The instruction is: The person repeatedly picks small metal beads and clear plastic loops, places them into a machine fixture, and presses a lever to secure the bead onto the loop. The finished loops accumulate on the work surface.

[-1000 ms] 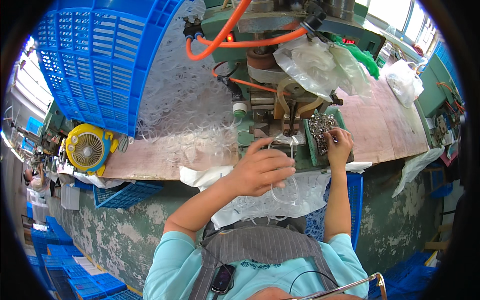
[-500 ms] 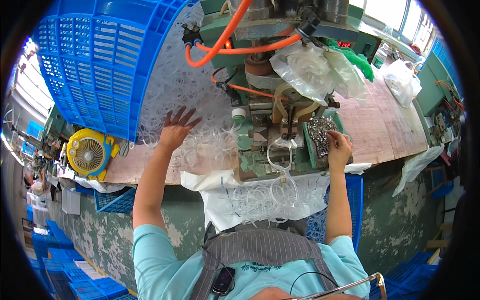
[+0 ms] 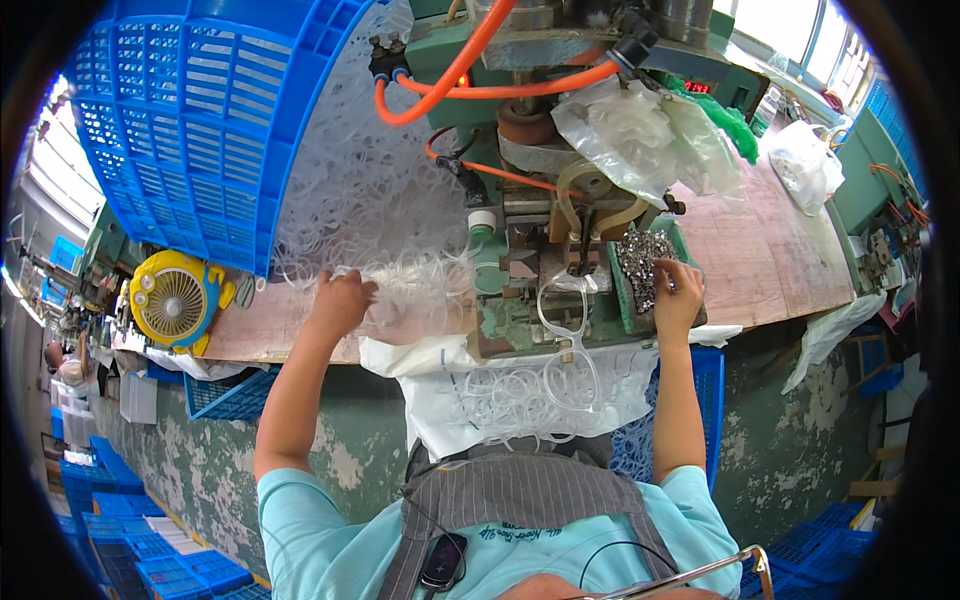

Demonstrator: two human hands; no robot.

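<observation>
My left hand point(image 3: 340, 303) lies on a heap of clear plastic rings point(image 3: 375, 215) that spills from a tipped blue crate point(image 3: 195, 130) onto the wooden bench point(image 3: 760, 260); its fingers curl into the rings. My right hand point(image 3: 677, 290) rests at a small green tray of shiny metal bits point(image 3: 640, 262), fingertips among them. Between the hands stands a green press machine point(image 3: 540, 250) with orange hoses point(image 3: 450, 90). A clear ring piece point(image 3: 565, 305) hangs at the machine's front.
A yellow fan point(image 3: 172, 298) sits at the bench's left. A white bag with finished clear rings point(image 3: 520, 390) hangs below the machine. Plastic bags point(image 3: 640, 135) lie behind it. Blue crates point(image 3: 225, 395) stand under the bench and on the floor at the left.
My left hand left the machine's front, swung left to the ring heap, and now has drawn down closer on it. My right hand stays at the metal-bits tray.
</observation>
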